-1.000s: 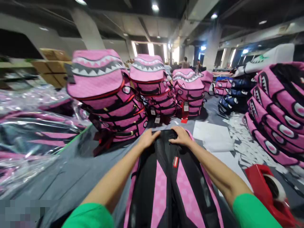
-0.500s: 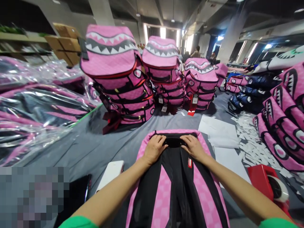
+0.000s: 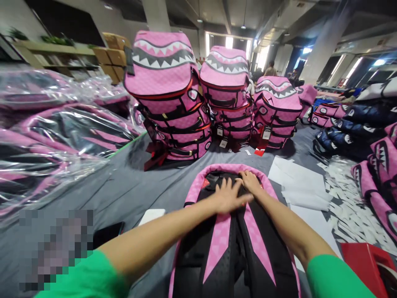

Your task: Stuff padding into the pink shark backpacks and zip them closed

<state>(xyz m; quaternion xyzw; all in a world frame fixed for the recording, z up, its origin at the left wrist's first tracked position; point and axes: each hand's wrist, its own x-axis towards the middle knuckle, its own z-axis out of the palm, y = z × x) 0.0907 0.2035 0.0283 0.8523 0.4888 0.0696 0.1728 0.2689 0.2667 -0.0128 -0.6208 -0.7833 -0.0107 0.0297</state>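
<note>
A pink and black backpack [image 3: 218,248] lies on the grey cloth before me, its shoulder straps facing up and its rounded top away from me. My left hand [image 3: 229,198] is spread over the upper back panel, fingers apart, near the top of the straps. Close beside it, my right hand [image 3: 250,182] has its fingers bent at the backpack's top, by the inner side of the pink rim. What lies under those fingertips is partly hidden. A small red patch shows at the upper left inside the rim.
Tall stacks of pink backpacks [image 3: 163,78] with shark-mouth prints stand behind. Plastic-wrapped bags [image 3: 77,128] fill the left. White sheets [image 3: 302,182], paper scraps [image 3: 350,207] and a red tape dispenser [image 3: 362,265] lie right. A dark phone [image 3: 108,234] lies at left.
Both hands have left the dark opening at the backpack's top. My left hand has moved right and spread over the panel; the opening no longer shows. The view has turned slightly left.
</note>
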